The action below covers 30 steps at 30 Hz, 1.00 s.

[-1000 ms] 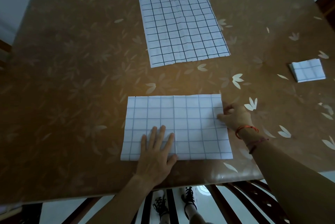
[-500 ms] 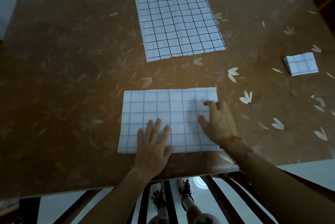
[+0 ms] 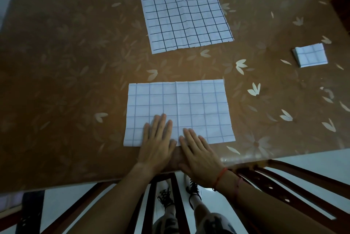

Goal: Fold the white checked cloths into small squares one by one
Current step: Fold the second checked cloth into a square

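We see the half-folded checked cloth point(image 3: 179, 112) lying near the front edge of the brown worktop point(image 3: 66, 82). Our left hand point(image 3: 157, 143) and right hand point(image 3: 198, 156) press flat on it, fingers stretched, grasping nothing. An unfolded checked cloth point(image 3: 181, 9) lies farther back, and a small folded square point(image 3: 310, 57) at the right.

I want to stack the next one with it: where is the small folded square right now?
In the head view, the small folded square lies alone near the table's right edge, right of the unfolded cloth.
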Tool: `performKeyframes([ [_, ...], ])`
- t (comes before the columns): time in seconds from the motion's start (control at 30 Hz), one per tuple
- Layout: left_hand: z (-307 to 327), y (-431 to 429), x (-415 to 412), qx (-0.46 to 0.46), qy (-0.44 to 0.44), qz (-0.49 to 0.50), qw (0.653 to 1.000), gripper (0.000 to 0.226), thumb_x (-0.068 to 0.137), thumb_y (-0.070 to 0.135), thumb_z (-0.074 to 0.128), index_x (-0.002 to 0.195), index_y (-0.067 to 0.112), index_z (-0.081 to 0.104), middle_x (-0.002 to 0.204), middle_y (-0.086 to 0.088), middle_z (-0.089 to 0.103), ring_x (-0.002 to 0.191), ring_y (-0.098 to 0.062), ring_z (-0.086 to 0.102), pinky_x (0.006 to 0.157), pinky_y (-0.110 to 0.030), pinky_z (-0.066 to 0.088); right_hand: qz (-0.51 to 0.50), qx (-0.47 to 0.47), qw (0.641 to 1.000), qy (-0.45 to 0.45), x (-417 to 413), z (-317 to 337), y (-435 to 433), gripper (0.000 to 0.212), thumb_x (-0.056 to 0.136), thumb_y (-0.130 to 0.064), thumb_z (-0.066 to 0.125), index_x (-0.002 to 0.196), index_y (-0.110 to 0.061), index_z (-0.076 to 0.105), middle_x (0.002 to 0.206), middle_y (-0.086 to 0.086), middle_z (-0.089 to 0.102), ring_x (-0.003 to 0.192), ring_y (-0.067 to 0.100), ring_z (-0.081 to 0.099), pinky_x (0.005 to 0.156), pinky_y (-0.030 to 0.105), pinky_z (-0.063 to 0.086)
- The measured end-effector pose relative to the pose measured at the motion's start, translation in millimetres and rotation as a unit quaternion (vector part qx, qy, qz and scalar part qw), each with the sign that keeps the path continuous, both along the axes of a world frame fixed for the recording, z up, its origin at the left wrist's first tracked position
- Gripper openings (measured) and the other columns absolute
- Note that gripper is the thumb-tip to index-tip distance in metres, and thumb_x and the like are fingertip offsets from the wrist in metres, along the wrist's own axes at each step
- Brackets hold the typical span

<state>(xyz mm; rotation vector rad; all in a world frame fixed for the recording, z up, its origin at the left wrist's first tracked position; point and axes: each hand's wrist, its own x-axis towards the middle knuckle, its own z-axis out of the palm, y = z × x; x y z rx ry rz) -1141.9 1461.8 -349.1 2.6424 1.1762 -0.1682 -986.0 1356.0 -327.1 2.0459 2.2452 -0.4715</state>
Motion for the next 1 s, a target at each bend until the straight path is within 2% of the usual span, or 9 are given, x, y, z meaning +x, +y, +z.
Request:
performKeyframes([
  [0.2,14,-42,-22,0.005,-0.02,-0.083,0.996,0.057,0.101,0.039,0.029,0.146,0.004,0.035,0.156,-0.016,0.025,0.147,-0.027,0.016,0.114,-0.05,0.028,-0.007,-0.01,1.0,-0.004,-3,-2,0,0.076,0.093,-0.056,0.035,0.145,-0.001,0.034,0.155,0.023,0.023,0.145,0.036,0.021,0.11,0.052,0.035],
  [0.33,15,-51,-31,0.004,-0.011,-0.043,0.999,0.059,0.099,0.041,0.03,0.144,0.004,0.04,0.154,-0.014,0.032,0.144,-0.026,0.026,0.114,-0.045,0.026,-0.006,-0.005,1.0,-0.012,-6,0,0,0.077,0.091,-0.062,0.037,0.147,-0.008,0.034,0.155,0.023,0.023,0.144,0.037,0.023,0.11,0.053,0.034],
  [0.43,15,-50,-41,-0.007,-0.009,-0.016,1.0,0.062,0.099,0.043,0.029,0.145,0.003,0.037,0.154,-0.014,0.031,0.144,-0.025,0.025,0.114,-0.043,0.028,-0.001,-0.006,1.0,-0.016,-7,1,-1,0.075,0.09,-0.063,0.036,0.148,-0.015,0.033,0.155,0.025,0.023,0.143,0.04,0.023,0.11,0.054,0.032],
  [0.5,15,-50,-50,-0.01,-0.001,0.002,1.0,0.064,0.099,0.045,0.028,0.146,0.002,0.034,0.155,-0.015,0.028,0.145,-0.025,0.022,0.114,-0.043,0.032,0.002,-0.011,1.0,-0.021,-6,0,-1,0.075,0.09,-0.062,0.036,0.148,-0.015,0.033,0.155,0.026,0.022,0.143,0.041,0.022,0.11,0.055,0.033],
  [0.67,12,-50,-78,-0.006,0.027,0.072,0.997,0.066,0.099,0.05,0.019,0.151,0.01,0.025,0.159,-0.015,0.016,0.148,-0.028,0.01,0.115,-0.047,0.025,0.002,-0.014,1.0,-0.021,-6,-2,-2,0.074,0.09,-0.061,0.031,0.148,-0.015,0.032,0.155,0.026,0.02,0.143,0.042,0.021,0.109,0.057,0.032],
  [0.8,11,-47,-89,-0.019,0.039,0.1,0.994,0.063,0.098,0.053,0.019,0.153,0.021,0.02,0.159,-0.018,0.011,0.147,-0.034,0.01,0.113,-0.051,0.025,-0.007,-0.016,1.0,-0.02,-7,-2,-3,0.076,0.09,-0.063,0.029,0.148,-0.015,0.032,0.155,0.026,0.02,0.143,0.042,0.021,0.11,0.056,0.032],
  [1.0,13,-47,-88,-0.037,0.045,0.113,0.992,0.063,0.097,0.054,0.016,0.153,0.024,0.02,0.16,-0.017,0.008,0.147,-0.034,0.008,0.115,-0.05,0.021,-0.06,-0.01,0.998,-0.026,5,-3,-20,0.079,0.09,-0.061,0.033,0.148,-0.008,0.03,0.155,0.027,0.02,0.144,0.04,0.021,0.112,0.05,0.033],
])
